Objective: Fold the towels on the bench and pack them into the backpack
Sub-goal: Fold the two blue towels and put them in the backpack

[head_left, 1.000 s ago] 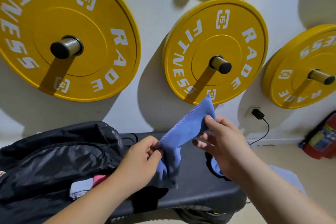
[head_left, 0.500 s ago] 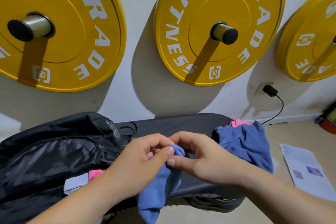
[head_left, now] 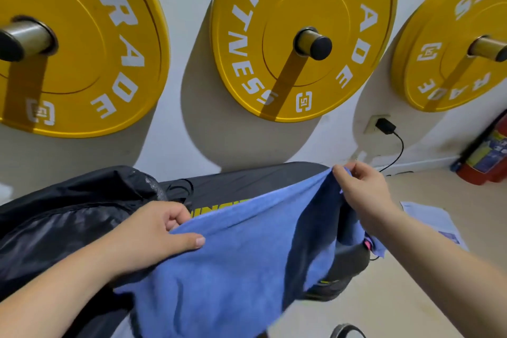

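A blue towel point(head_left: 241, 263) is stretched out wide above the black bench point(head_left: 247, 186). My left hand point(head_left: 153, 233) pinches its near left corner between thumb and curled fingers. My right hand point(head_left: 362, 189) pinches the far right corner, held up over the bench's far end. The towel sags between them and hangs over the bench's front edge. A black backpack point(head_left: 63, 217) lies on the left part of the bench, beside my left hand. Behind my right forearm more blue cloth point(head_left: 356, 228) with a bit of pink point(head_left: 369, 244) shows on the bench's right end.
Three yellow weight plates point(head_left: 304, 35) hang on pegs on the white wall behind the bench. A charger point(head_left: 385, 126) is plugged in low on the wall, its cable running to the floor. A red fire extinguisher point(head_left: 488, 153) and a paper sheet point(head_left: 433, 222) lie on the floor at right.
The towel was bunched between both hands held close together. My hands have moved apart, the right one up and to the right, and the towel is now spread wide.
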